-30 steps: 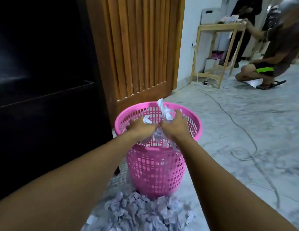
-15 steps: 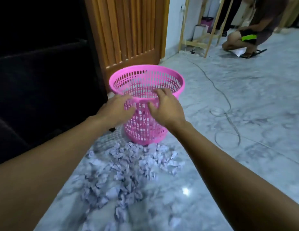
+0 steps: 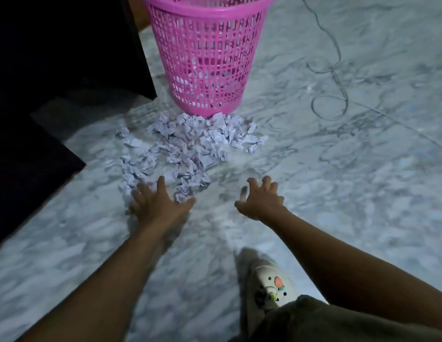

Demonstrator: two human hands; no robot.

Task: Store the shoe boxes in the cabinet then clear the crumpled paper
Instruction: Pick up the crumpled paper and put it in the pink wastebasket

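Note:
A heap of crumpled white paper [image 3: 188,141] lies on the marble floor just in front of a pink lattice basket [image 3: 207,53]. Some paper shows through the basket's lower wall. My left hand [image 3: 157,202] is spread wide at the near left edge of the heap, fingertips touching the closest scraps. My right hand [image 3: 260,199] hovers with curled, parted fingers over bare floor to the right of the heap and holds nothing. No shoe boxes are in view.
A dark cabinet [image 3: 62,58] fills the left side, its base running beside the heap. A thin cable [image 3: 332,70] loops over the floor at the right. My white clog [image 3: 271,287] stands near the bottom, beside my knee.
A second ago both hands held paper over the basket's rim. The paper was let go, and both hands came down to the near edge of the heap as my view tipped down.

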